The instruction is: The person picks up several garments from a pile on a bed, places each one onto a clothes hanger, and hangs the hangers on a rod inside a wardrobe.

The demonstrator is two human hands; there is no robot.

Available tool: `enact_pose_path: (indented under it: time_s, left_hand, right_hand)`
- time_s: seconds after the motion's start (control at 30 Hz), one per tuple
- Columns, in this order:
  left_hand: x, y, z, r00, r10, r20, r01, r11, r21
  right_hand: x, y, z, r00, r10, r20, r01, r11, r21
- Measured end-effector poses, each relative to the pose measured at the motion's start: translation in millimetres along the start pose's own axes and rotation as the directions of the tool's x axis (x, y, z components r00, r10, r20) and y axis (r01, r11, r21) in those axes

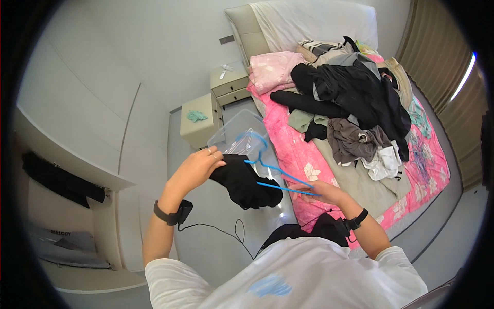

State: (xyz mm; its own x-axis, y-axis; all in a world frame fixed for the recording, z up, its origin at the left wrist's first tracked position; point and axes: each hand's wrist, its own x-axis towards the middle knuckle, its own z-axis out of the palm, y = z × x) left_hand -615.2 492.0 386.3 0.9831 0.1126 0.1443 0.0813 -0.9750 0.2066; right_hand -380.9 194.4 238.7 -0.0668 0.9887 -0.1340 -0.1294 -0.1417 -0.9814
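Note:
My left hand (198, 167) pinches the upper edge of a black garment (242, 188), which hangs folded in front of me. In my right hand (321, 193) is one end of a blue clothes hanger (280, 170). The hanger's other end reaches into or against the black cloth, and its hook points away from me. How far the hanger sits inside the garment I cannot tell. Beyond it, a clear plastic bin (234, 123) stands on the floor with pale hangers (247, 140) inside.
A bed with a pink flowered sheet (303, 159) lies to the right, heaped with dark clothes (360, 92). Two cream nightstands stand at the back, the nearer one (198, 134) with a green cloth (196, 116). At left an open wardrobe (116, 226) holds black garments (62, 177).

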Motion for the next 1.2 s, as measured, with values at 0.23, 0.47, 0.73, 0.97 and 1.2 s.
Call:
enact_pose_path:
  time_s: [0.23, 0.47, 0.73, 0.97, 1.2]
  left_hand:
    - [-56.2, 32.9, -51.8, 0.978, -0.084, -0.191, 0.081, 0.996, -0.024]
    - [-151.5, 104.5, -93.0, 0.937, -0.199, -0.286, 0.232, 0.969, 0.087]
    - [-276.5, 184.1, -114.0, 0.873, -0.36, -0.329, 0.434, 0.881, 0.188]
    - [-414.9, 217.6, -114.9, 0.714, -0.616, -0.333, 0.7, 0.645, 0.308]
    - [-502.5, 234.1, -77.8, 0.542, -0.75, -0.379, 0.836, 0.433, 0.337]
  right_hand:
    - [66.2, 83.4, 13.8, 0.938, -0.019, -0.345, -0.025, 0.992, -0.125]
    - [137.2, 17.2, 76.5, 0.86, 0.064, -0.507, -0.084, 0.996, -0.017]
    - [110.2, 52.9, 195.4, 0.995, 0.084, 0.046, -0.057, 0.906, -0.42]
    - [119.3, 38.2, 227.2, 0.998, -0.058, 0.04, 0.068, 0.943, -0.325]
    - [180.8, -63.2, 316.7, 0.977, -0.149, 0.15, 0.172, 0.973, -0.154]
